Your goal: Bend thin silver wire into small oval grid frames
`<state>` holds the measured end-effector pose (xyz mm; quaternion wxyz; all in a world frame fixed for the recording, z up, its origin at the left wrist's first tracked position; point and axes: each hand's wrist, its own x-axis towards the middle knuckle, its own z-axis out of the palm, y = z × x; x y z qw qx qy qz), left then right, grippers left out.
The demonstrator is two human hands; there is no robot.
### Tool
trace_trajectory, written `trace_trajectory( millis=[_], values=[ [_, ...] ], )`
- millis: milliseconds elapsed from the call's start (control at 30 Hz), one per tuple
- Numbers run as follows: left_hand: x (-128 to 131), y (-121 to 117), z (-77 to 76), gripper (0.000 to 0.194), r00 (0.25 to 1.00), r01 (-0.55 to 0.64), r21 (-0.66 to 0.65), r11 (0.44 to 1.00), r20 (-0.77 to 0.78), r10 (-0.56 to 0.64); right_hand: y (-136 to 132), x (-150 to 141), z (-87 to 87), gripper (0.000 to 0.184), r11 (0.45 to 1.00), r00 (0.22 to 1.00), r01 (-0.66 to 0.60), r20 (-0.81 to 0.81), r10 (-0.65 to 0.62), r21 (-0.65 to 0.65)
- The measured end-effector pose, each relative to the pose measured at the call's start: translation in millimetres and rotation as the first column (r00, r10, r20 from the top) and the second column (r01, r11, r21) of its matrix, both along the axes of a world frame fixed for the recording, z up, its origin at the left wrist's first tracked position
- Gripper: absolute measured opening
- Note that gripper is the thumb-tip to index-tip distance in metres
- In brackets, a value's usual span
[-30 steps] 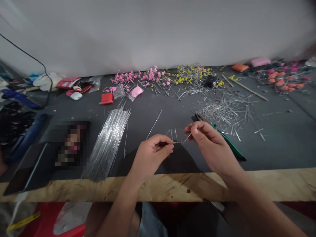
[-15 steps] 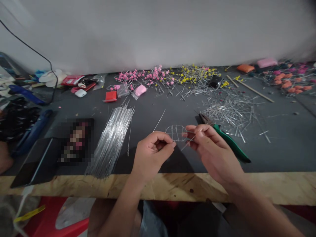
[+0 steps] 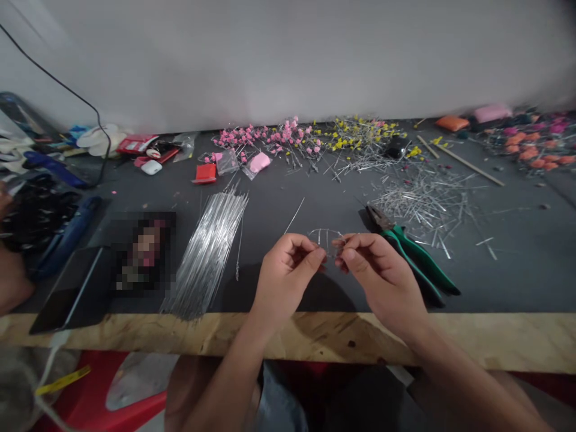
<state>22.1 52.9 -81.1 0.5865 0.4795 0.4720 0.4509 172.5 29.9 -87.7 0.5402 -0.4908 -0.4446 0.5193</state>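
Note:
Between my two hands is a small wire frame (image 3: 327, 233), a rounded outline with cross wires. My left hand (image 3: 290, 270) pinches its left side between thumb and fingers. On its right side my right hand (image 3: 380, 273) is closed, thumb against the forefinger; the fingers hide part of the wire. A thin straight wire (image 3: 294, 215) shows just beyond my left hand. To the right of my right hand lie pliers with green handles (image 3: 416, 258), jaws pointing away. A thick bundle of straight silvery wires (image 3: 209, 252) lies left of my left hand.
Pink-tipped wires (image 3: 270, 137) and yellow-tipped wires (image 3: 360, 135) line the back by the wall. Cut wire pieces (image 3: 414, 201) are scattered at the right. A phone (image 3: 67, 291) and a black plastic bag (image 3: 38, 207) sit left. Another person's arm (image 3: 13, 276) reaches in there.
My right hand has moved left and closed in on the wire frame, nearer my left hand. The wire end sticking out below its fingers no longer shows. The view has shifted slightly.

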Motion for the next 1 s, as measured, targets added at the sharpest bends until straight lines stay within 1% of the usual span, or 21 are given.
trace_trajectory(
  millis=[67, 133, 200, 267, 333, 433, 567, 700, 767, 833, 900, 1000],
  values=[
    [1, 1, -2.6, 0.018, 0.998, -0.020, -0.008, 1.000, 0.066, 0.020, 1, 1, -0.3, 0.004, 0.999, 0.998, 0.013, 0.056, -0.015, 0.036],
    [2, 2, -4.9, 0.031, 0.994, -0.047, -0.014, 0.999, 0.102, 0.048, 2, 3, -0.4, 0.005, 0.995, 0.992, 0.058, 0.111, -0.067, 0.085],
    [1, 2, -5.7, 0.039, 0.992, -0.080, -0.020, 0.997, 0.094, 0.081, 4, 6, -0.2, 0.005, 0.987, 0.988, 0.112, 0.095, -0.123, 0.113],
    [0, 2, -5.2, 0.036, 0.993, -0.103, -0.029, 0.994, 0.060, 0.105, 5, 10, 0.1, 0.004, 0.984, 0.990, 0.142, 0.008, -0.144, 0.110],
    [0, 2, -4.4, 0.030, 0.992, -0.119, -0.043, 0.992, 0.045, 0.121, 5, 11, 0.3, 0.005, 0.984, 0.988, 0.137, -0.091, -0.127, 0.111],
    [1, 3, -4.7, 0.017, 0.986, -0.143, -0.060, 0.988, 0.076, 0.147, 4, 11, 1.2, 0.004, 0.988, 0.978, 0.114, -0.187, -0.093, 0.107],
    [2, 3, -7.5, 0.009, 0.981, -0.147, -0.060, 0.987, 0.122, 0.154, 3, 10, 5.1, 0.007, 0.997, 0.961, 0.071, -0.269, -0.059, 0.034],
    [0, 2, -8.3, 0.004, 0.982, -0.121, 0.042, 0.992, 0.151, 0.114, 5, 14, 10.4, 0.011, 0.999, 0.914, -0.029, -0.405, 0.012, -0.035],
    [-1, 1, -7.8, 0.004, 0.988, -0.111, 0.105, 0.988, 0.123, 0.098, 5, 17, 11.6, 0.011, 0.996, 0.908, -0.075, -0.415, 0.049, -0.045],
    [-2, 0, -7.4, 0.007, 0.995, -0.091, 0.175, 0.980, 0.046, 0.085, 5, 18, 11.1, 0.009, 0.992, 0.923, -0.107, -0.377, 0.074, -0.068],
    [-3, 0, -7.2, 0.010, 0.996, -0.052, 0.270, 0.961, -0.057, 0.070, 4, 17, 9.2, 0.010, 0.985, 0.943, -0.130, -0.321, 0.088, -0.112],
    [-6, -1, -6.5, 0.016, 0.975, 0.037, 0.428, 0.903, -0.214, 0.062, 3, 14, 6.1, 0.011, 0.971, 0.961, -0.174, -0.242, 0.132, -0.162]
  ],
)
